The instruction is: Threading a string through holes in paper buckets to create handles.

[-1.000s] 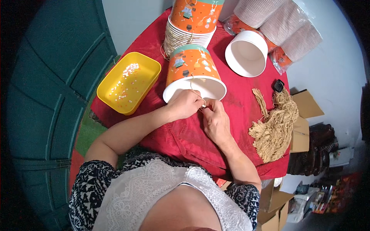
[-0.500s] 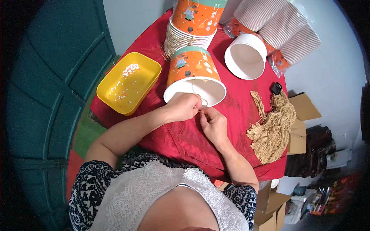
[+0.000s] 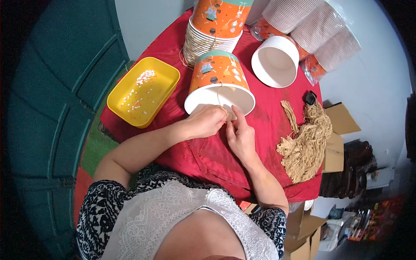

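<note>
An orange paper bucket (image 3: 221,74) with a green base and cartoon figures lies on its side, its white mouth facing me. A thin tan string (image 3: 220,96) comes through its side near the rim and runs down across the mouth. My left hand (image 3: 207,122) is closed on this string at the lower rim. Right beside it, my right hand (image 3: 241,136) has its index finger stretched up toward the rim, thumb bent and other fingers curled. Its fingertips meet the string by the left fingers; the string's end is too small to make out.
A yellow tray (image 3: 113,102) with small white and pink beads stands left. Behind the bucket rises a stack of buckets (image 3: 212,43) with strings. An empty white bucket (image 3: 275,63), wrapped bucket stacks (image 3: 312,28) and a bundle of tan strings (image 3: 305,147) are rightward on the red cloth (image 3: 195,158).
My right index finger has straightened and moved up toward the bucket's rim, out of its earlier pinch. The left hand stays closed at about the same place.
</note>
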Available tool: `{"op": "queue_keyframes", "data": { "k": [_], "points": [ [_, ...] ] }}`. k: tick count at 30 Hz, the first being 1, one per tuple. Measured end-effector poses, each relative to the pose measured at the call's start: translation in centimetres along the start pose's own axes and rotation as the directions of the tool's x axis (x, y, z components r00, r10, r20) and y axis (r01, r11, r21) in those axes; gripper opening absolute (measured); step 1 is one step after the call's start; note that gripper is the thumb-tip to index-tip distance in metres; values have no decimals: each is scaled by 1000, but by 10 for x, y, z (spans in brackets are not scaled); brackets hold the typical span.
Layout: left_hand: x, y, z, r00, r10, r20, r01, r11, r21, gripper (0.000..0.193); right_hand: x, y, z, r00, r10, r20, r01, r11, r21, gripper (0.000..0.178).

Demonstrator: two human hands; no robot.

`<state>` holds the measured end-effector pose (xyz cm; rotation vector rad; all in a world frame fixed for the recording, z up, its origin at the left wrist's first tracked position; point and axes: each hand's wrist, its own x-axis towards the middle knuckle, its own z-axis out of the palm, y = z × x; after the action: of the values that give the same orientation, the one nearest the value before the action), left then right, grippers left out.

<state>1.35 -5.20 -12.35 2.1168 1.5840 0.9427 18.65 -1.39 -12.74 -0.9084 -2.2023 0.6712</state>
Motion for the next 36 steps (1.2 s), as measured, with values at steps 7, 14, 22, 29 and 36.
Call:
{"op": "queue_keyframes", "data": {
  "k": [7, 14, 22, 29, 36],
  "points": [
    [-1, -1, 2, 998, 36, -49, -38, 998, -50, 6, 3, 7, 0, 998, 9, 59, -12, 999, 45, 17],
    [3, -6, -5, 973, -229, 29, 231, 960, -161, 7, 5, 1, -26, 953, 135, 273, -187, 966, 177, 9],
    [5, -6, -6, 915, -380, 135, 403, 835, -376, 4, 13, -12, -56, 791, -591, 159, 563, 805, 188, 12],
    [4, 1, 2, 943, -333, 16, 319, 887, -333, 6, 1, -8, -26, 960, 279, 1, -259, 890, 376, 14],
    [3, 6, 13, 943, -333, 25, 301, 815, -495, 5, 1, -22, -13, 919, 366, 145, -390, 796, 462, 10]
  ]
}}
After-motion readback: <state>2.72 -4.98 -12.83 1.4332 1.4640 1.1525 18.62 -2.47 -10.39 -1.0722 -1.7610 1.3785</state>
